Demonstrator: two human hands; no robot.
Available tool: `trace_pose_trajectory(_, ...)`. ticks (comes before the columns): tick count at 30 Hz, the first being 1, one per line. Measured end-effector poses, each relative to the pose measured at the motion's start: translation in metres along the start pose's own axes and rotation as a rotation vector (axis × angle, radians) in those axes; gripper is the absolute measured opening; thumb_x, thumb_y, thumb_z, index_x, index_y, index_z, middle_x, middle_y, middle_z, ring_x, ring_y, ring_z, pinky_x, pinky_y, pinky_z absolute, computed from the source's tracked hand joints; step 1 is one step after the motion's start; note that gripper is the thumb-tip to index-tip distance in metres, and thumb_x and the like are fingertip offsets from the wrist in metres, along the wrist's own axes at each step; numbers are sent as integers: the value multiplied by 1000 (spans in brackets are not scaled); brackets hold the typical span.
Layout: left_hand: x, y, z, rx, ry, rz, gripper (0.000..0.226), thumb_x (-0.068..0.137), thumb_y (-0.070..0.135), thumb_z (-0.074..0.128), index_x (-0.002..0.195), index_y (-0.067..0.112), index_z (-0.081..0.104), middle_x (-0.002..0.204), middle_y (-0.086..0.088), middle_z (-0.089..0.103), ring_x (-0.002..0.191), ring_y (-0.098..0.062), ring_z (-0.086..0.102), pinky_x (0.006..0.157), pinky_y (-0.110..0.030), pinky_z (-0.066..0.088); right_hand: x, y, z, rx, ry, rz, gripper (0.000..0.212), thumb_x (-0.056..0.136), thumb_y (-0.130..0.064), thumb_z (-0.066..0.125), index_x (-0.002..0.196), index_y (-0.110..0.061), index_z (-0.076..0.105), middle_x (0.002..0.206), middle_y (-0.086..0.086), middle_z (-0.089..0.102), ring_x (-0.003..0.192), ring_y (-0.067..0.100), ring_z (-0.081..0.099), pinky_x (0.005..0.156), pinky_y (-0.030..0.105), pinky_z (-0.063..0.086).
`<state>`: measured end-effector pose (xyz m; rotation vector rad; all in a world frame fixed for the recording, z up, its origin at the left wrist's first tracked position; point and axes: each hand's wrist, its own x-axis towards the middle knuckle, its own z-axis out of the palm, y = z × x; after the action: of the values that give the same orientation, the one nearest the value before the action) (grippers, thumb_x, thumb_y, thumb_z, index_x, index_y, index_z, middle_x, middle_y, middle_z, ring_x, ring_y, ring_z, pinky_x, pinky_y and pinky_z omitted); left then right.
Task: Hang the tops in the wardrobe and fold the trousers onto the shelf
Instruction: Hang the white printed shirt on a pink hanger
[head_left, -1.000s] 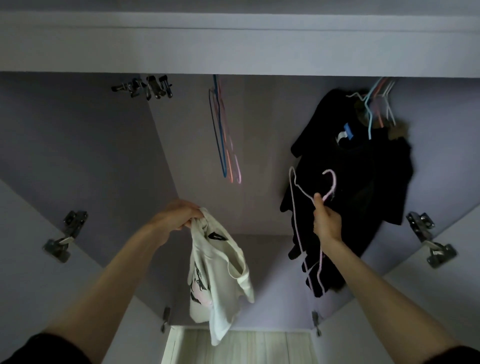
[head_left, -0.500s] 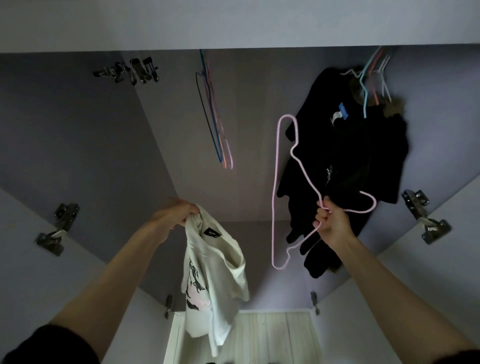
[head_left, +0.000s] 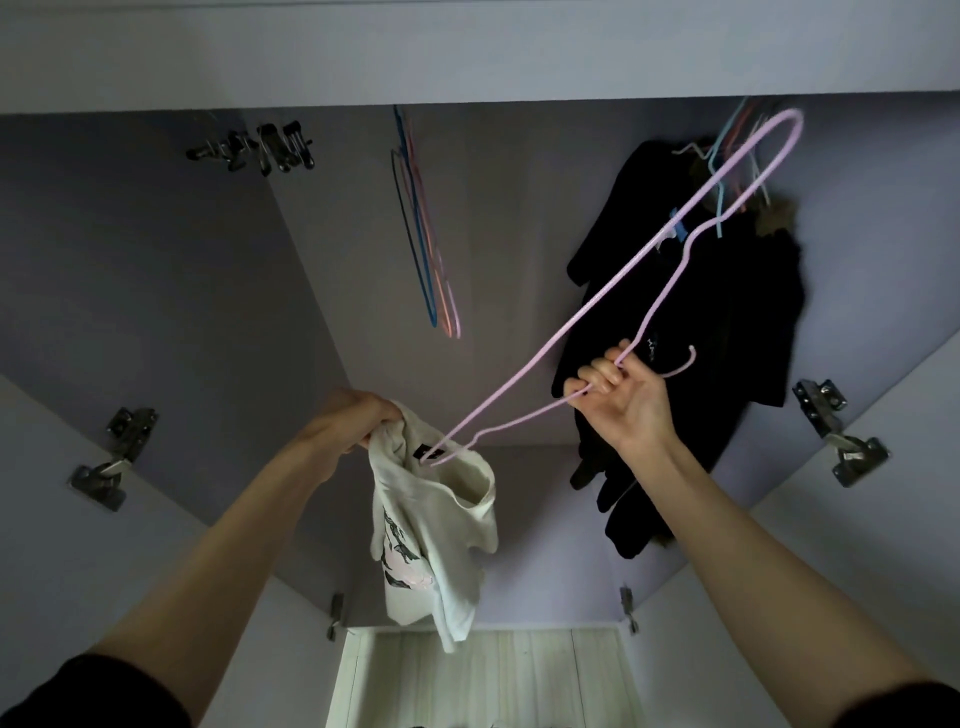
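My left hand (head_left: 345, 423) grips a white printed top (head_left: 434, 525) by its collar, and the top hangs down inside the open wardrobe. My right hand (head_left: 621, 397) grips a pink wire hanger (head_left: 605, 296) near its hook. The hanger lies slanted, one end high at the right. Its other end pokes into the top's neck opening by the black label.
Black garments (head_left: 691, 332) hang at the right on several coloured hangers. Three bare hangers (head_left: 426, 234) dangle in the middle, metal clips (head_left: 260, 148) at upper left. Door hinges (head_left: 111, 457) (head_left: 836, 434) stick out on both sides. A pale wooden floor (head_left: 493, 675) shows below.
My right hand has turned the pink hanger and swung it up to the right; its lower end now enters the white top's neck. My left hand stayed put.
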<state>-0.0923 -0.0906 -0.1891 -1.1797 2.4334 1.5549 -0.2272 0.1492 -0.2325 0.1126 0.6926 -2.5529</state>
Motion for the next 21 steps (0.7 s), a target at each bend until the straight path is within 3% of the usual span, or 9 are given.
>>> trace_pose_trajectory(2,-3,1,0,-22,-18,25,16,79,10,62,63,12,59,40,7,55,44,-8,51,52,-24,36,1,5,8,-34,15,7,39,95,-17,41,57,-19,51,44,-7,31,41,8,28,61,23,26)
trace_pose_trajectory(4,-6,4,-3,-57,-52,48,13,80,10,61,67,10,60,55,0,60,55,-13,54,59,-24,39,2,12,13,-134,46,5,34,99,-16,37,66,-19,46,43,-8,31,39,7,28,60,23,24)
trace_pose_trajectory(7,-8,10,-14,-155,-111,76,6,80,7,61,82,4,65,78,-13,59,74,-22,53,72,-32,39,2,27,14,-406,35,-12,31,101,-14,36,71,-14,44,42,-10,34,39,5,28,59,23,23)
trace_pose_trajectory(10,-9,16,-27,-199,-124,102,18,80,6,60,95,-3,67,87,-16,57,81,-24,50,76,-35,37,0,44,11,-714,-85,9,27,99,-7,40,73,-9,48,45,-10,36,46,5,32,65,23,30)
trace_pose_trajectory(13,-8,14,-41,-232,-80,102,12,83,6,59,91,3,67,88,-14,58,77,-22,51,77,-31,39,0,50,8,-955,-198,-16,28,98,-5,42,72,-7,53,56,-3,36,55,9,33,68,24,33)
trace_pose_trajectory(17,-13,9,-45,-285,-102,108,11,86,4,56,88,1,66,79,-12,59,74,-20,51,72,-27,39,6,46,11,-1065,-257,-78,28,97,-7,45,72,-11,56,64,2,42,64,11,40,75,28,39)
trace_pose_trajectory(19,-18,13,-40,-385,-177,116,11,86,2,54,78,5,61,70,-7,54,66,-16,46,63,-24,33,8,53,16,-1059,-279,-69,31,97,-5,44,68,-10,53,62,1,41,63,11,41,79,28,38)
trace_pose_trajectory(21,-19,19,-39,-476,-218,100,13,87,2,50,78,6,59,67,-5,53,63,-16,43,59,-23,28,7,61,20,-882,-227,-38,35,96,1,42,64,-10,50,56,-2,40,58,9,41,80,24,38)
